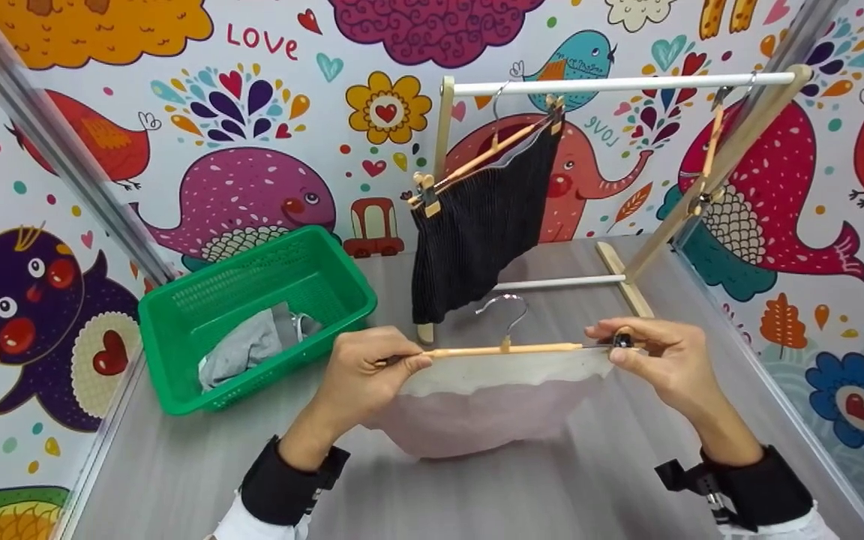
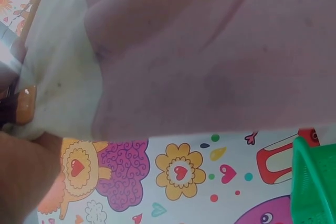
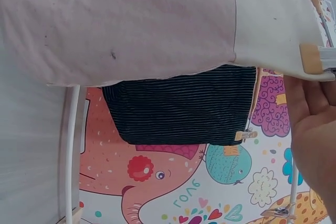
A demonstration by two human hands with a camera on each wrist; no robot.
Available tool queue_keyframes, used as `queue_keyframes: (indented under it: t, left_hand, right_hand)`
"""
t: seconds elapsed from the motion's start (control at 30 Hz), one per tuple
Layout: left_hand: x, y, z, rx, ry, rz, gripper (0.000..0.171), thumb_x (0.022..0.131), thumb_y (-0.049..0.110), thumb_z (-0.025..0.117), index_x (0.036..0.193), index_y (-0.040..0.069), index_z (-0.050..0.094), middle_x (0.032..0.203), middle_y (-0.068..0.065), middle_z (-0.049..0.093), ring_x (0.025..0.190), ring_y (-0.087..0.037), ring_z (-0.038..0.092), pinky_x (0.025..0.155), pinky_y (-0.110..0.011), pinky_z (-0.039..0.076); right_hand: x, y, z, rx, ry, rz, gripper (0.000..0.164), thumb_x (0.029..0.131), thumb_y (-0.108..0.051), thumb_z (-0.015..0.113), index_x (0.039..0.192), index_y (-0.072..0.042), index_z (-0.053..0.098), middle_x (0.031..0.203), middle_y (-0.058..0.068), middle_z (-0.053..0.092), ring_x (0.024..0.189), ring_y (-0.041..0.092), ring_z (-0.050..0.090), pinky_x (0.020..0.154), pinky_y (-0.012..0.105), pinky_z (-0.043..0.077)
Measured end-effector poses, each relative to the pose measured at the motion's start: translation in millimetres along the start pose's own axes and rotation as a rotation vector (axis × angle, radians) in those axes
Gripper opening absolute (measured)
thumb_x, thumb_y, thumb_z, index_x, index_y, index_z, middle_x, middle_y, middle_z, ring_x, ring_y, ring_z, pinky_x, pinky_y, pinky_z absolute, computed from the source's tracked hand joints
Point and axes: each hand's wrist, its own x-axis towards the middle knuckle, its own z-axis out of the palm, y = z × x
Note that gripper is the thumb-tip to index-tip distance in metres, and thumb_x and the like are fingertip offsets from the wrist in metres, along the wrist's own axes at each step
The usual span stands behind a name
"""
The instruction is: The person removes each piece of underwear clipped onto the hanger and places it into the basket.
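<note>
Both hands hold a wooden clip hanger [image 1: 477, 351] level over the table, its metal hook pointing up. A thin pink cloth garment [image 1: 477, 424] with a cream top band hangs from it. My left hand [image 1: 372, 371] grips the hanger's left end, where a wooden clip [image 2: 25, 104] sits on the cream band in the left wrist view. At the other end, my right hand [image 1: 664, 356] pinches the right clip [image 1: 622, 340] between thumb and fingers. In the right wrist view this clip's wooden face [image 3: 311, 59] lies over the garment's cream edge.
Behind the hands stands a rack with a white rail [image 1: 627, 82]. Black striped cloth [image 1: 488, 217] hangs there from a clip hanger, and another clip hanger [image 1: 713, 142] hangs at the rail's right. A green basket [image 1: 169, 315] at left contains grey cloth [image 1: 248, 349]. Patterned walls surround the table.
</note>
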Motion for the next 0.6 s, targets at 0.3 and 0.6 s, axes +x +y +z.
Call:
queue_keyframes:
  t: [0.3, 0.6]
  left_hand:
    - [0.2, 0.5, 1.1, 0.006, -0.003, 0.008, 0.014, 0.079, -0.005, 0.087, 0.084, 0.006, 0.080, 0.073, -0.002, 0.071, 0.062, -0.014, 0.063, 0.056, -0.022, 0.050]
    - [3.6, 2.1, -0.8, 0.013, -0.012, 0.002, 0.012, 0.081, -0.005, 0.086, 0.085, 0.005, 0.081, 0.075, -0.002, 0.071, 0.063, -0.014, 0.062, 0.056, -0.022, 0.049]
  right_hand:
    - [0.7, -0.6, -2.1, -0.034, -0.002, -0.011, 0.028, 0.084, 0.029, 0.064, 0.111, 0.022, 0.069, 0.112, 0.013, 0.078, 0.106, 0.020, 0.075, 0.087, 0.029, 0.059]
    - [2.1, 2.8, -1.9, 0.046, -0.008, -0.077, 0.025, 0.088, 0.018, 0.072, 0.111, 0.026, 0.066, 0.113, 0.018, 0.077, 0.107, 0.024, 0.075, 0.083, 0.031, 0.060]
